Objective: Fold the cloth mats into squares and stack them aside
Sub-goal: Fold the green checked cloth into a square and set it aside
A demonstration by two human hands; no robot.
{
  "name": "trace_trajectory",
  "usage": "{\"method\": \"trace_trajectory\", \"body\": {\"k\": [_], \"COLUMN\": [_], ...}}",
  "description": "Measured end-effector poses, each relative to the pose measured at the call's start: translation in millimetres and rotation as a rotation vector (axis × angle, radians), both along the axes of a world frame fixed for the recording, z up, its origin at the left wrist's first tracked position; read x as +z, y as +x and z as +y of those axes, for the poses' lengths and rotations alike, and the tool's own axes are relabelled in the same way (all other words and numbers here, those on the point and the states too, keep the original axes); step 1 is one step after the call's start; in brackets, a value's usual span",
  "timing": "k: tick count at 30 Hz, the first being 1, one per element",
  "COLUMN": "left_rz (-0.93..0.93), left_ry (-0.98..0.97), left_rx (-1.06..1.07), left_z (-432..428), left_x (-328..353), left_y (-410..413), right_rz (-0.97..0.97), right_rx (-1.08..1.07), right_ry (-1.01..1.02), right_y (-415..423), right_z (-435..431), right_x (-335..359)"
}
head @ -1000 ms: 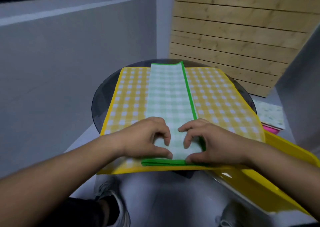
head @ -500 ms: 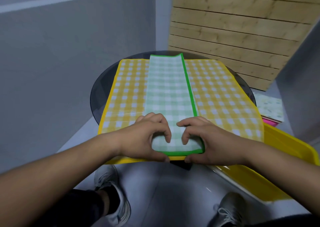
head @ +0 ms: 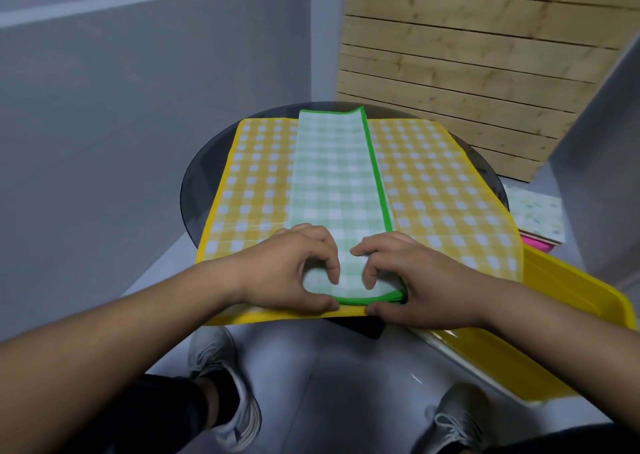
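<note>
A green checked cloth mat (head: 337, 176), folded into a long narrow strip, lies lengthwise on a spread yellow checked mat (head: 436, 183). Both lie on a round dark glass table (head: 202, 176). My left hand (head: 294, 273) pinches the strip's near left corner, thumb under the green edge and fingers curled on top. At the near right corner my right hand (head: 405, 280) pinches the same end in the same way. The near end of the strip bulges up slightly between my hands.
A yellow plastic tray (head: 568, 315) sits at the right below the table's edge. A pale patterned mat (head: 536, 211) lies on something pink at the far right. A wooden slat panel (head: 467, 55) stands behind the table. My shoes show on the grey floor below.
The near end of the green strip has risen a little off the yellow mat in both hands. My head has tilted down, so the table sits higher in view.
</note>
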State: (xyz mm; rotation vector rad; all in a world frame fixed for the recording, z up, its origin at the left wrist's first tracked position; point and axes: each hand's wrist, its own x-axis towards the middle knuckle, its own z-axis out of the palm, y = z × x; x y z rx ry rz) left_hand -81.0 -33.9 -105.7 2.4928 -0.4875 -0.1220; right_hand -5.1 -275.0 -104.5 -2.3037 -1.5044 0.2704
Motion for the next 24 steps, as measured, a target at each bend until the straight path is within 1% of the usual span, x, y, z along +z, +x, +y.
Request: {"method": "trace_trajectory", "body": {"k": [8,16,19,24], "left_rz": [0.05,0.142,0.158,0.11], "left_ry": [-0.131,-0.219,-0.283,-0.381], "left_rx": [0.013,0.042,0.071,0.122], "left_z": [-1,3,6,15], "left_x": [8,21,30,54], "left_y": [3,9,12,22], "right_rz": [-0.008,0.093,0.164,0.347], "right_rx": [-0.022,-0.081,-0.115,-0.213], "right_ry": [0.01,0.072,0.124,0.268], "right_y": [-1,3,8,23], "right_z": [1,4,5,9], "right_x": [5,12,17,33]}}
